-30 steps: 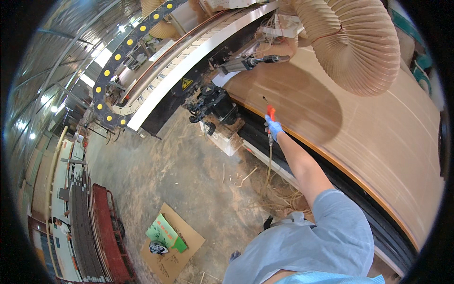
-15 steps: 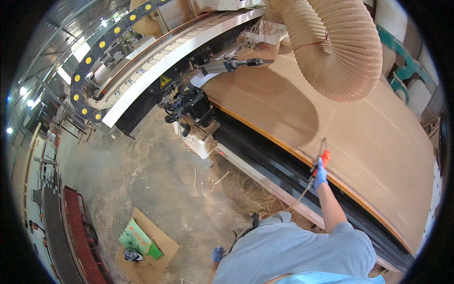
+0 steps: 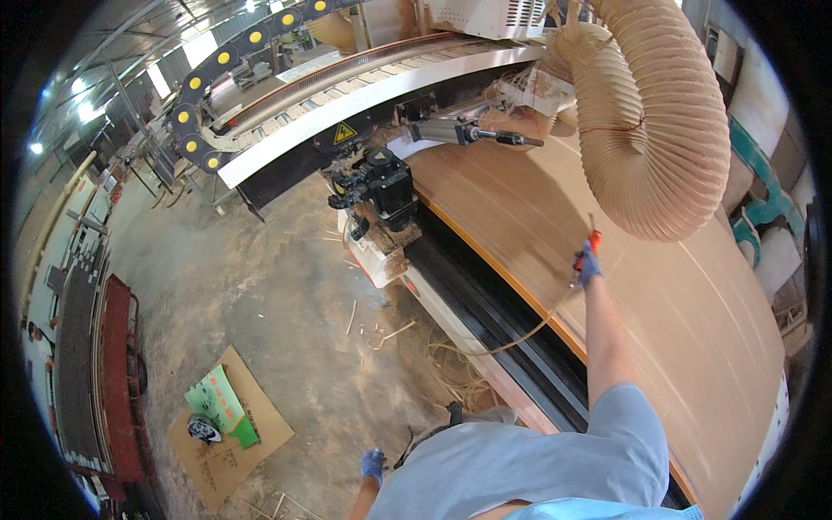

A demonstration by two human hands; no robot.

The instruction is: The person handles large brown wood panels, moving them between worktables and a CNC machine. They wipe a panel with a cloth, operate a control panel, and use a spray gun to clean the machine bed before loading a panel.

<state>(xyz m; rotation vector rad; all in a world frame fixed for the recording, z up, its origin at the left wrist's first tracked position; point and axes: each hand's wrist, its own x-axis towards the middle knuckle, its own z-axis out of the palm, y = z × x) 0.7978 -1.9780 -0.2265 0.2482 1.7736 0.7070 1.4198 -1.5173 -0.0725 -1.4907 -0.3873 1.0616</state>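
Note:
My right hand (image 3: 590, 265), in a blue glove, is closed round a red air blow gun (image 3: 594, 237). Its thin nozzle points away from me, over a large brown board (image 3: 685, 338) on the machine bed. A pale air hose (image 3: 511, 345) runs from the gun's lower end across the bed's edge and down toward the floor. My left hand (image 3: 373, 466), also gloved in blue, hangs low at my side above the floor. Nothing shows in it, and its fingers look loosely bent and apart.
A thick ribbed dust hose (image 3: 650, 130) hangs over the board. The machine's white gantry (image 3: 364, 108) crosses the far end, with a black motor (image 3: 390, 191) at its near side. Cardboard (image 3: 260, 425) lies on the floor at left, near a red cart (image 3: 121, 373).
My right hand has reached farther over the board with the blow gun, drawing the hose across the bed's edge. My view has shifted, and my left hand appears slightly farther left.

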